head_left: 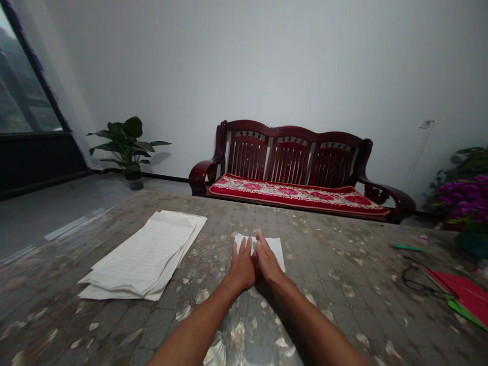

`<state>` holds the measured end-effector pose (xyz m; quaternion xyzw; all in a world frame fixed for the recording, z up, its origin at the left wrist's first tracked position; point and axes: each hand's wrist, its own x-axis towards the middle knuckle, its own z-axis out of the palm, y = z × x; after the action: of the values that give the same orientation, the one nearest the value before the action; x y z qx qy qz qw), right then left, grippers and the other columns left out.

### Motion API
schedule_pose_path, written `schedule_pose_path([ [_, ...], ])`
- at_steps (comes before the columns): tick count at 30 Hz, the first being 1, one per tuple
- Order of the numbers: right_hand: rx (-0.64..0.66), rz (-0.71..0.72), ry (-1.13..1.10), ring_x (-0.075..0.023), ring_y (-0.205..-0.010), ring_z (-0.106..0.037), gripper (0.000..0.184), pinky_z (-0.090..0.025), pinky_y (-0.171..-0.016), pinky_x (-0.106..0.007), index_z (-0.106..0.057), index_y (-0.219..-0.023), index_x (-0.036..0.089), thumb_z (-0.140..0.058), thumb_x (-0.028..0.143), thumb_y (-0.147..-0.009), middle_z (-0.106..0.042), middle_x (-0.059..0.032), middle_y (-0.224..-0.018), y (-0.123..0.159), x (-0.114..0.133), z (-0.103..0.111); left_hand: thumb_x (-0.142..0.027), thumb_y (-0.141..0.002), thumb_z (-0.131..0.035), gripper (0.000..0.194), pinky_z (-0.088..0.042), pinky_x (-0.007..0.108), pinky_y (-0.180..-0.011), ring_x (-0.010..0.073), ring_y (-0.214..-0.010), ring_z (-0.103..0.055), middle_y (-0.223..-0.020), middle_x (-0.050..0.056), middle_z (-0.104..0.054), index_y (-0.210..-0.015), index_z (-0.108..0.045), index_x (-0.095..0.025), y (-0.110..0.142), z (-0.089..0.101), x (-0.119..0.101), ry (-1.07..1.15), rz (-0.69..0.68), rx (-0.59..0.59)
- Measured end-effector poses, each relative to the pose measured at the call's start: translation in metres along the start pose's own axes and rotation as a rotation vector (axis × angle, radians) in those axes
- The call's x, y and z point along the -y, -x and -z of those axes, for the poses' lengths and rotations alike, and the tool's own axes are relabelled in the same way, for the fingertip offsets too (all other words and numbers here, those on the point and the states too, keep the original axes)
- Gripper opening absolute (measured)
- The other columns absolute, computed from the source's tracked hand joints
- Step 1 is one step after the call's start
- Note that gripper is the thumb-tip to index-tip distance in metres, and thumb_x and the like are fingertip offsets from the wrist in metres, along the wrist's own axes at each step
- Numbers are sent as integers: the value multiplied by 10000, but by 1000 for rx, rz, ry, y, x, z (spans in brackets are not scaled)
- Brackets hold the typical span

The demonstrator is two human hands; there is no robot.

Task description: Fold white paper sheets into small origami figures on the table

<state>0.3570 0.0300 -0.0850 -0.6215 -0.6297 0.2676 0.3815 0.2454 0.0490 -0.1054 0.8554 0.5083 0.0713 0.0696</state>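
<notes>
My left hand (242, 264) and my right hand (269, 259) lie side by side, palms down, on a small white paper sheet (275, 250) near the middle of the patterned tabletop (229, 216). Their sides touch, and the fingers cover the sheet's near part. To the left, a stack of lined white paper (147, 254) lies loosely fanned, out of reach of both hands' fingertips. Neither hand visibly grips anything.
At the table's right lie black glasses (419, 282), a green pen or strip (408, 248) and red and green paper (461, 290). Beyond the far edge stand a dark wooden bench (293, 152), a potted plant (125, 147) and purple flowers (463, 201).
</notes>
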Motion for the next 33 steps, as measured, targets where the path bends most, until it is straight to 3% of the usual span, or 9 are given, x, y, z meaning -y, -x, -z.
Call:
schedule_pose_path([
  [3, -26, -72, -46, -144, -1448, -253, 674, -242, -1175, -331, -210, -1542, 162, -41, 516, -995, -264, -50, -1581, -14, 1, -17, -344, -900, -440, 627, -63, 586, -1171, 352, -1483, -105, -1603, 137, -198, -1504, -339, -208, 0, 0, 0, -14, 8, -9],
  [6, -18, -79, -19, -131, -1462, -199, 662, -206, -1182, -309, -167, -1547, 119, -46, 470, -1000, -201, -55, -1597, -15, -3, -19, -288, -916, -397, 584, -91, 576, -1171, 331, -1480, -146, -1597, 125, -226, -1494, -361, -215, -1, -1, 0, -31, 17, -29],
  [13, 114, -36, 398, -193, -1472, -182, 618, -85, -1203, -376, -291, -1509, 75, -135, 402, -1008, -268, -102, -1574, -3, 5, -13, -304, -968, -344, 536, -187, 510, -1164, 305, -1462, -228, -1575, 127, -293, -1494, -357, -207, -7, 3, 25, -47, 84, -71],
  [19, 100, -55, 717, -267, -1474, -163, 632, -85, -1188, -426, -317, -1498, 63, -304, 420, -977, -231, -141, -1581, -5, -5, -2, -422, -983, -337, 529, -182, 531, -1160, 305, -1441, -279, -1547, 133, -353, -1462, -410, -207, -5, 11, 39, -97, 128, -134],
  [27, 74, -102, 819, -270, -1472, -165, 636, -87, -1181, -452, -294, -1506, 62, -279, 414, -976, -228, -139, -1584, -1, -30, 27, -401, -981, -332, 547, -156, 540, -1165, 315, -1447, -260, -1550, 159, -336, -1461, -398, -149, -4, 14, 37, -79, 148, -121],
  [33, 74, -130, 865, -256, -1472, -166, 619, -79, -1176, -484, -285, -1516, 106, -268, 412, -977, -219, -114, -1590, 2, -35, 35, -375, -974, -350, 529, -193, 575, -1136, 339, -1436, -279, -1553, 150, -330, -1463, -400, -180, -3, 18, 62, -116, 215, -118],
])
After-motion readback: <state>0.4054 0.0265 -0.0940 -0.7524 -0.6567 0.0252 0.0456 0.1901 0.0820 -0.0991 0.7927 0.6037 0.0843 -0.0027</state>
